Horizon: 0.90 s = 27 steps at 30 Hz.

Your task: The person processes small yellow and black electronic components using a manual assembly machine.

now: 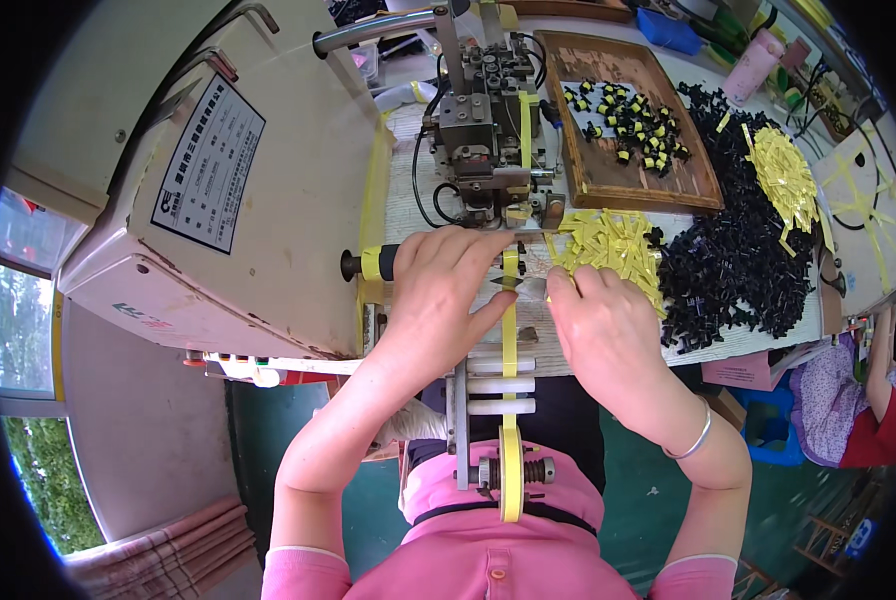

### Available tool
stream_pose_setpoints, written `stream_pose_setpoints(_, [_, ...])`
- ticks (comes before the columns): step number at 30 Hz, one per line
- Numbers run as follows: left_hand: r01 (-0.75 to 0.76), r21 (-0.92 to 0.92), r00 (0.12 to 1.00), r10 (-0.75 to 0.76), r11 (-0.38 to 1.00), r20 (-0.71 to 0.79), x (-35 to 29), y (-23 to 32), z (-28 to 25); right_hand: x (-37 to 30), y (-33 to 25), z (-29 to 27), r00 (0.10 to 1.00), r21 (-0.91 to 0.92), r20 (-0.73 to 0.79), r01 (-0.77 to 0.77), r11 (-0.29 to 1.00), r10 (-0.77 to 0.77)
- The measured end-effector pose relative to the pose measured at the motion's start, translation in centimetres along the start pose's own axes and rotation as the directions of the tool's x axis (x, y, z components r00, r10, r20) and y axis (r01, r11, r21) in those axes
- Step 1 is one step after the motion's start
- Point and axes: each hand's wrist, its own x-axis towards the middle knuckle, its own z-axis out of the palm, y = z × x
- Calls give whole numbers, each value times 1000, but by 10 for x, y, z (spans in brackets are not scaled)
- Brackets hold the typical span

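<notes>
My left hand (438,290) reaches over the table at the foot of a metal press-like machine (473,125). Its fingers stretch toward the machine's base, and the thumb lies apart, near a yellow tape (509,345). A small dark pointed piece (506,282) shows between thumb and fingertips, against the tape. My right hand (608,325) is closed, fingers curled together beside a pile of yellow strips (613,250); what it pinches, if anything, is hidden. The tape runs down from the machine past white rollers (500,386) to a yellow tape reel (511,475) close to my body.
A large beige machine housing (258,200) fills the left side. Black small parts (733,250) lie heaped at the right, beside more yellow strips (783,175). A wooden tray (588,195) holds black-and-yellow pieces (633,125). A pink bottle (754,68) stands behind; another person (858,400) sits at right.
</notes>
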Motion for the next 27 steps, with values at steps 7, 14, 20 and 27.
stream_pose_setpoints(7, [-6,80,1000,7,997,-18,-2,-1,7,2,0,31,991,-103,121,-38,994,51])
stream_pose_setpoints(14, [9,-104,997,-17,995,-76,16,-14,3,-7,24,3,971,239,-43,-220,946,237])
stream_pose_setpoints(20, [-10,-72,1000,9,997,-15,19,-15,4,-14,25,23,935,726,-25,-226,650,354])
stream_pose_setpoints(27, [61,99,997,-65,993,37,12,-12,-3,18,12,49,964,371,-266,121,921,-20])
